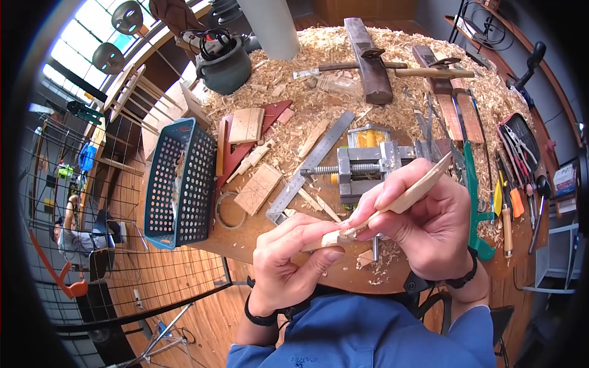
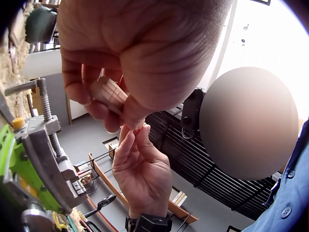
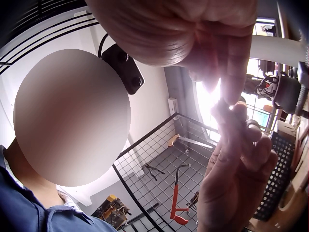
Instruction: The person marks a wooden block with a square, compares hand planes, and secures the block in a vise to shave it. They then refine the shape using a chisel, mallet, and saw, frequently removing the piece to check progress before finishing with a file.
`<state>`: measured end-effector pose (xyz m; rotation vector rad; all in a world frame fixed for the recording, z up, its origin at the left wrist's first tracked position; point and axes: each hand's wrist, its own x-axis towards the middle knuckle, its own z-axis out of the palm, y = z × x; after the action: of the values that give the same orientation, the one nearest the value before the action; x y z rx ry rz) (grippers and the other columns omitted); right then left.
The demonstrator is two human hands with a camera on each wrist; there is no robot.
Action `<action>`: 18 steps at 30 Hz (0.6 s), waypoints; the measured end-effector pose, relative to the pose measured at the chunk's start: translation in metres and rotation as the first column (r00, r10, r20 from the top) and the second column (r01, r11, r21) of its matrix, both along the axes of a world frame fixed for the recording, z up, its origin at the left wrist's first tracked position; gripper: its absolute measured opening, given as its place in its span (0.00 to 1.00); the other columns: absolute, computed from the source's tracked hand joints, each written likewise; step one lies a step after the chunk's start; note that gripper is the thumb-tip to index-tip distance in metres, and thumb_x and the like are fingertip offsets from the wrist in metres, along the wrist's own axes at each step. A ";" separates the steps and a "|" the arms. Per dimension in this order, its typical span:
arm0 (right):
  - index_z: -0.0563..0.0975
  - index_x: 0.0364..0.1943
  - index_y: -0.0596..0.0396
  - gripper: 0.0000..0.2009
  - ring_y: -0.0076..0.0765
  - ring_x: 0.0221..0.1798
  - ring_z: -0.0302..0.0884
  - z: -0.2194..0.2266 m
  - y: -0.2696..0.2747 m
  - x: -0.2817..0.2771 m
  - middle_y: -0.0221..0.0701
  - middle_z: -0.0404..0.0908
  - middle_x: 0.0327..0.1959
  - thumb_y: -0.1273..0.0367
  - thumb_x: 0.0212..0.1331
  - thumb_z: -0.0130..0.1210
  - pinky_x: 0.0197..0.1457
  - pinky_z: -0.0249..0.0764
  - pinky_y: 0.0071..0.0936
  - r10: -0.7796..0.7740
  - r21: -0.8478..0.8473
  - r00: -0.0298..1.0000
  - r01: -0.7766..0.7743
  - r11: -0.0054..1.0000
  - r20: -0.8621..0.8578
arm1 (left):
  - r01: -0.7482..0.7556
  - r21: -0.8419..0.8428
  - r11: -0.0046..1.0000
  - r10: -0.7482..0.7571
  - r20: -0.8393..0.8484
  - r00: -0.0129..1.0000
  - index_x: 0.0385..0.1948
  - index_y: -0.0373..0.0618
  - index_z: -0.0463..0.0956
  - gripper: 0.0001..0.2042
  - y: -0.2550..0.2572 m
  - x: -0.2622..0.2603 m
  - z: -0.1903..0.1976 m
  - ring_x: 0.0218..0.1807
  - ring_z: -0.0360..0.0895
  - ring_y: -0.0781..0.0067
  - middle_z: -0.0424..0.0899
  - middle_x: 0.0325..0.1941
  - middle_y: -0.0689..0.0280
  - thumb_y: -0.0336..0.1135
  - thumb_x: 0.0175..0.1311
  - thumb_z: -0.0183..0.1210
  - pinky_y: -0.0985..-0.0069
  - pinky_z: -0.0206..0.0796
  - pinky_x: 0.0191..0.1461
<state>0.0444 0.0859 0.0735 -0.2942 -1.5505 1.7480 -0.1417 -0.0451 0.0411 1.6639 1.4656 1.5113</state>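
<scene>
On the near side of the vise point(image 1: 347, 176), the left hand point(image 1: 285, 265) pinches a wood piece point(image 1: 332, 238); the right hand point(image 1: 432, 236), nearer the vise, pinches a wood strip point(image 1: 421, 187) slanting toward its right end.

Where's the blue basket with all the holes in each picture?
Head: the blue basket is left of the middle.
Left wrist: not in it.
Right wrist: lower right, looking darker, beyond the left hand.
Shared landmark: the blue shirt, at the bottom, lower right and lower left, in that order.
</scene>
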 end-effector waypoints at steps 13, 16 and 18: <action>0.75 0.48 0.61 0.10 0.36 0.50 0.92 0.005 0.001 0.002 0.42 0.88 0.42 0.86 0.69 0.61 0.49 0.91 0.30 0.014 0.058 0.999 -0.016 0.998 0.033 | 0.014 -0.023 1.000 -0.013 0.032 0.999 0.52 0.36 0.88 0.15 -0.001 0.001 -0.002 0.41 0.90 0.64 0.92 0.41 0.57 0.24 0.64 0.74 0.71 0.80 0.47; 0.75 0.48 0.61 0.11 0.36 0.50 0.92 0.006 0.000 0.002 0.43 0.88 0.42 0.87 0.69 0.60 0.50 0.91 0.29 0.024 0.012 0.999 -0.024 1.000 0.030 | 0.031 -0.031 0.999 -0.029 0.052 0.998 0.51 0.36 0.88 0.14 -0.001 0.000 -0.002 0.40 0.90 0.65 0.92 0.39 0.57 0.24 0.65 0.74 0.72 0.80 0.47; 0.75 0.48 0.61 0.11 0.36 0.49 0.92 0.006 0.001 0.002 0.43 0.89 0.42 0.88 0.68 0.60 0.50 0.91 0.29 0.026 0.017 0.999 -0.027 1.000 0.046 | 0.031 -0.032 0.999 -0.029 0.054 0.998 0.51 0.36 0.88 0.14 0.000 0.001 -0.001 0.40 0.90 0.65 0.92 0.39 0.58 0.25 0.65 0.74 0.72 0.80 0.46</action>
<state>0.0460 0.0865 0.0800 -0.3087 -1.6079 1.7583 -0.1410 -0.0454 0.0399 1.6072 1.4235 1.4963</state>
